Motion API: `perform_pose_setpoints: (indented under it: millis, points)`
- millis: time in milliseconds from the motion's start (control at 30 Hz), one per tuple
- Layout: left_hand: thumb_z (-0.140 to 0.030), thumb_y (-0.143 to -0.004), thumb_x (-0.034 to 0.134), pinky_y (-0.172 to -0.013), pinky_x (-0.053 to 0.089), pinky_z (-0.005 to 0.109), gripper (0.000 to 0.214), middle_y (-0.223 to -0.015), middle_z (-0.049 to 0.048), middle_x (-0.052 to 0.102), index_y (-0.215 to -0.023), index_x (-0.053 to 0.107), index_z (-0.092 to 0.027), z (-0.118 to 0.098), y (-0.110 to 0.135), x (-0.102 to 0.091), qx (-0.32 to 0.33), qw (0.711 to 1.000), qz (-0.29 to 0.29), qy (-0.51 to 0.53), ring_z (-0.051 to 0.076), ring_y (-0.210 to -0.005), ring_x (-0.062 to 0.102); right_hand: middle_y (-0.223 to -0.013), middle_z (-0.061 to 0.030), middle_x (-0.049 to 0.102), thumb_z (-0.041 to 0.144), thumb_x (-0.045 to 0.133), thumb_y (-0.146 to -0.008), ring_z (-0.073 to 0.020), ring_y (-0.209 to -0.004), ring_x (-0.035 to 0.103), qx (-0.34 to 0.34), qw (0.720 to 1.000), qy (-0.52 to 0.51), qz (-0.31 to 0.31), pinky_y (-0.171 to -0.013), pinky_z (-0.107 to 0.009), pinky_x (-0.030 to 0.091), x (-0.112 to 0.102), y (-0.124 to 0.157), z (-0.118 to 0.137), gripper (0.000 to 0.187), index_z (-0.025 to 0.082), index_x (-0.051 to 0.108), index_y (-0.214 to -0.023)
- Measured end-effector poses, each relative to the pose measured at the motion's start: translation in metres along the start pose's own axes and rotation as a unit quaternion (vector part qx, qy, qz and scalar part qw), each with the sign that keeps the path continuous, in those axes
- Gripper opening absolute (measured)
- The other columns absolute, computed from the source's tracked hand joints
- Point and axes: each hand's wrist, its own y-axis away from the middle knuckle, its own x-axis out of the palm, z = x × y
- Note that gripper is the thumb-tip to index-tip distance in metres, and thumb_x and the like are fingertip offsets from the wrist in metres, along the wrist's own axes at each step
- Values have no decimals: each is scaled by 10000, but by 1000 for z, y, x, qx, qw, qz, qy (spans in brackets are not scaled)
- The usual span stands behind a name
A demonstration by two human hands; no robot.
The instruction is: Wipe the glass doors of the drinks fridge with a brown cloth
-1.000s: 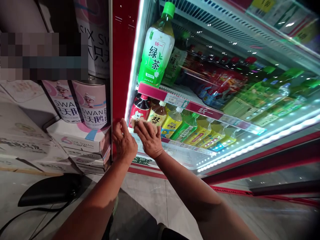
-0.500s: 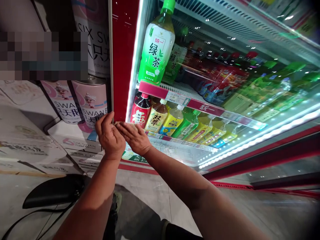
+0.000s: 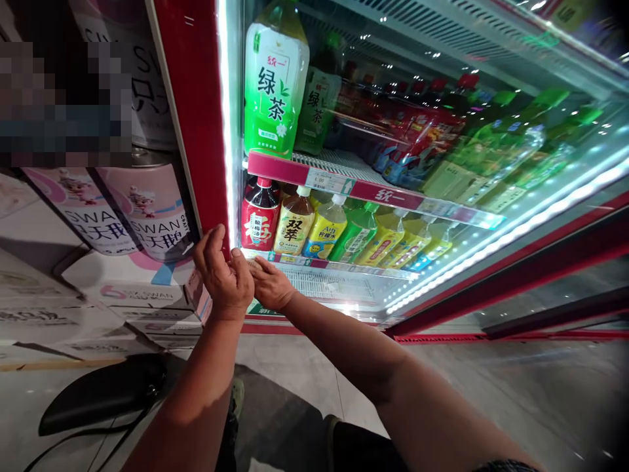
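Observation:
My left hand [image 3: 223, 275] is raised in front of the cooler's red left frame, thumb apart from its half-curled fingers, with nothing visible in it. Close against its right side is my right hand [image 3: 272, 287], fingers together and pointing left. A small tan edge shows at the right fingers, but I cannot make out what it is; the fingertips are partly hidden behind my left hand. Just beyond the hands stand a red-labelled plum drink bottle [image 3: 259, 219] and a cream-labelled bottle [image 3: 295, 226] on the lower shelf.
The lit cooler holds a large green tea bottle [image 3: 275, 85] above a price rail [image 3: 282, 169], with several yellow and green bottles below. Pink-and-white cans [image 3: 157, 210] stand on white cartons [image 3: 132, 282] at the left. A black bag [image 3: 103, 390] lies on the floor.
The view has shifted, so the cooler and cans appear farther left. My right fingers have slid back behind my left hand, and my left thumb now stands up apart from the fingers.

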Motion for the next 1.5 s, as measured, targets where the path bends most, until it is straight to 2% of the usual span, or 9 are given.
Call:
perform_pose_setpoints:
  millis: [167,400,600,767,933,1033,1200,1367,1500]
  points:
    - [-343,-964,451,-1182,382,431,534,-1413,196,529,-1441,504,-109,-2,9,7,1,999,35,-15,266,-1377,489,-1653,73,393,208,447,-1040,-148,-1593,198,122,989,62,-50,-1337,-475,97,-17,32,-14,572,351,377,-1589]
    - [-269,-927,531,-1268,136,619,755,-1688,259,98,-1609,261,-93,-21,36,21,-57,975,203,-76,396,-1596,53,-1439,4,660,159,435,-1038,-128,-1450,483,37,995,46,-87,-1332,-465,85,5,94,-17,402,265,653,-1359]
    - [-400,-971,493,-1263,51,657,823,-1713,223,-107,-1648,117,-120,-23,48,32,-40,976,208,-45,404,-1584,-155,-1573,63,516,119,439,-1000,-161,-1553,314,199,975,71,-64,-1313,-525,-45,-21,106,-24,621,398,434,-1554]
    - [-314,-931,567,-1244,59,699,911,-1707,220,-164,-1658,41,-154,-30,59,39,-32,970,232,-68,415,-1558,-231,-1525,33,579,145,471,-1001,-134,-1493,413,148,986,46,-62,-1316,-458,92,-7,137,-23,551,374,518,-1500]
    - [-341,-942,564,-1242,47,696,849,-1713,192,-185,-1654,140,-155,-41,73,45,4,967,246,-62,410,-1551,-249,-1517,83,580,123,442,-1006,-143,-1523,360,210,970,79,-92,-1283,-519,-154,-19,150,-39,617,438,444,-1536]
    - [-368,-934,581,-1244,57,690,837,-1705,213,-195,-1640,203,-125,-45,82,50,24,957,279,-70,423,-1557,-221,-1517,75,584,123,457,-983,-173,-1534,343,267,955,90,-88,-1280,-537,-152,-18,161,-37,648,446,433,-1544]
    - [-312,-895,625,-1217,70,733,915,-1685,292,-165,-1637,151,-66,-52,100,60,26,942,324,-88,435,-1525,-270,-1452,69,647,152,486,-981,-157,-1481,420,258,958,94,-76,-1283,-465,-168,-3,191,-32,562,436,558,-1460]
    - [-248,-882,635,-1235,76,711,858,-1700,278,-106,-1618,235,-63,-66,114,68,79,930,342,-109,419,-1535,-255,-1520,43,587,139,479,-944,-200,-1583,228,304,938,114,-121,-1259,-571,-182,-12,193,-51,652,423,470,-1531]
    - [-246,-865,662,-1236,88,715,888,-1713,255,-62,-1624,229,-87,-77,126,74,118,919,352,-135,422,-1539,-246,-1552,22,555,171,529,-922,-209,-1619,31,318,927,126,-151,-1282,-588,-111,-3,202,-43,627,365,509,-1518]
